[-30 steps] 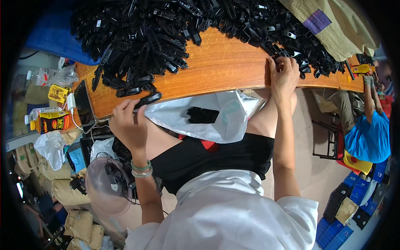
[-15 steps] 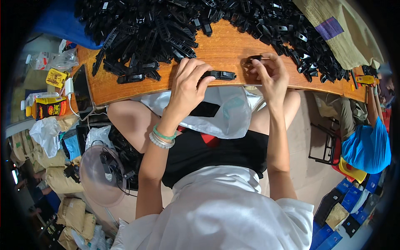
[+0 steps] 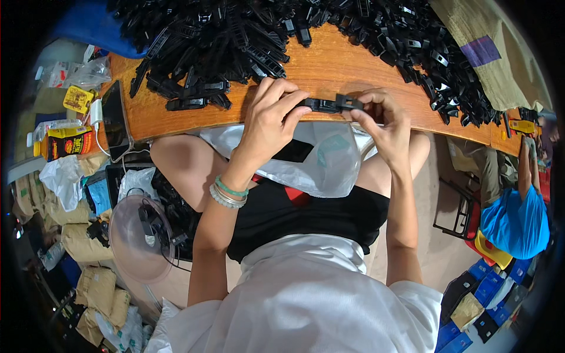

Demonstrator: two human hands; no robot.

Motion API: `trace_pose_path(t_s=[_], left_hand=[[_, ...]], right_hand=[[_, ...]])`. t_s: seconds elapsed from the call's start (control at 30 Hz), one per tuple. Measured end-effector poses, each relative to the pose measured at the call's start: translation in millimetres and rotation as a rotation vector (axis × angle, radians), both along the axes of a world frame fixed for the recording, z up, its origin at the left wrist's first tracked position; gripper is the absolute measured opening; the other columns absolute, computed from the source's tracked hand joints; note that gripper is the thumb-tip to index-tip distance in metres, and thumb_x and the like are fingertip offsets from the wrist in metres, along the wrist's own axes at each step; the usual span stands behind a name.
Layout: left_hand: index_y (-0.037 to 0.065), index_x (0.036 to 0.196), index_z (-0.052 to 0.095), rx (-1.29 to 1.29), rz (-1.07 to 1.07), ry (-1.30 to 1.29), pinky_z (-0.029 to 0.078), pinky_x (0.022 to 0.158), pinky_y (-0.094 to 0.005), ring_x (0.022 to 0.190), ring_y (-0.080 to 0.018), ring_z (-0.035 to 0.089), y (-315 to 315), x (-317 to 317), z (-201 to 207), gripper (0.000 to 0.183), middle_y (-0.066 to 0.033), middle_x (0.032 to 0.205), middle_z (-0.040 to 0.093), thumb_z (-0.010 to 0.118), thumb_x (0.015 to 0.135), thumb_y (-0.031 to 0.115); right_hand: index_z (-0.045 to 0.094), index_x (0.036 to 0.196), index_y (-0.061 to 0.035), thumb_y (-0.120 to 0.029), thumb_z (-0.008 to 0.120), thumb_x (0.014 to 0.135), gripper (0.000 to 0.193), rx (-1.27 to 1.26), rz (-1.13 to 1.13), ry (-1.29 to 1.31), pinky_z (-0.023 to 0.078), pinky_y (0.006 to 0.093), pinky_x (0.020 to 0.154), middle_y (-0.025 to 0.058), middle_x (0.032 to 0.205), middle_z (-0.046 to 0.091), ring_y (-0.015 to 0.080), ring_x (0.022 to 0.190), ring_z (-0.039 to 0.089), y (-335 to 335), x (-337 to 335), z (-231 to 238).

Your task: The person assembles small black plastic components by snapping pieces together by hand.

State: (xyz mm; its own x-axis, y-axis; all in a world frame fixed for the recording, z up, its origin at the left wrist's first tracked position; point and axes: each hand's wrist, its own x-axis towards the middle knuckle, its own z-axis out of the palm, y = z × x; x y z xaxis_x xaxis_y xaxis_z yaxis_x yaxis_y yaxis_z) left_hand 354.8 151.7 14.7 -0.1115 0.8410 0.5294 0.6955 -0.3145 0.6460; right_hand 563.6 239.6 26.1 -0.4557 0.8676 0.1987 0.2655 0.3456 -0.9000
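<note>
Near the front edge of the wooden table [image 3: 176,123], my left hand [image 3: 269,117] is closed around a long black plastic part [image 3: 321,105] lying sideways. My right hand [image 3: 385,120] pinches a small black plastic piece [image 3: 348,102] with a square opening. This small piece meets the right end of the long part; whether the two are joined I cannot tell. A large heap of long black plastic parts [image 3: 218,53] lies beyond my left hand. Beyond my right hand spreads a pile of smaller black pieces [image 3: 412,65].
A white plastic bag [image 3: 335,170] lies across my lap under the table edge. On the left are a bottle with a yellow label [image 3: 69,144] and a clear round bin [image 3: 141,241]. A woven sack [image 3: 500,65] covers the far right. A person in blue [image 3: 515,223] sits at right.
My right hand has brought the small piece left, from beside the long part to its right end. My left hand keeps its hold on the long part. The whole view has shifted slightly.
</note>
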Motion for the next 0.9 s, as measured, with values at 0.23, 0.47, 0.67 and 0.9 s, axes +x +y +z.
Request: trace_pose_path(t_s=[0.23,0.47,0.67,0.9], left_hand=[[-0.001,0.096,0.069,-0.033,-0.017,-0.019,0.046,0.07,-0.0339,0.083,-0.024,0.054,1,0,2,0.024,-0.0095,0.089,0.06,0.073,0.072,0.0],[-0.003,0.09,0.067,0.003,-0.075,0.007,0.046,0.074,-0.0368,0.084,-0.0263,0.052,3,2,4,0.02,-0.0091,0.087,0.059,0.071,0.071,0.0],[-0.001,0.109,0.066,0.013,-0.093,-0.234,0.048,0.079,-0.0355,0.093,-0.0244,0.057,-12,10,10,0.051,-0.01,0.096,0.063,0.083,0.063,0.012],[0.001,0.109,0.065,0.041,0.576,0.257,0.047,0.081,-0.0347,0.095,-0.0267,0.057,-46,-45,27,0.026,-0.0109,0.106,0.059,0.064,0.083,0.001]], right_hand=[[0.064,0.094,0.0031,-0.003,0.076,0.074,0.024,0.037,0.117,-0.125,0.052,0.0279,0.071,0.008,0.089,0.063,0.0174,0.079,0.063,-1,-7,13],[0.063,0.089,0.0047,0.002,0.075,0.069,0.024,0.152,0.282,-0.137,0.047,0.0369,0.079,0.0124,0.091,0.063,0.0294,0.091,0.058,0,-23,20],[0.068,0.086,0.0042,0.004,0.072,0.072,0.015,0.124,0.262,-0.087,0.049,0.0342,0.076,0.0126,0.091,0.066,0.0269,0.084,0.061,-13,-12,14],[0.069,0.084,0.0025,0.003,0.068,0.079,0.006,0.195,0.084,-0.074,0.049,0.0307,0.071,0.0109,0.081,0.067,0.0225,0.077,0.062,-16,-11,20]])
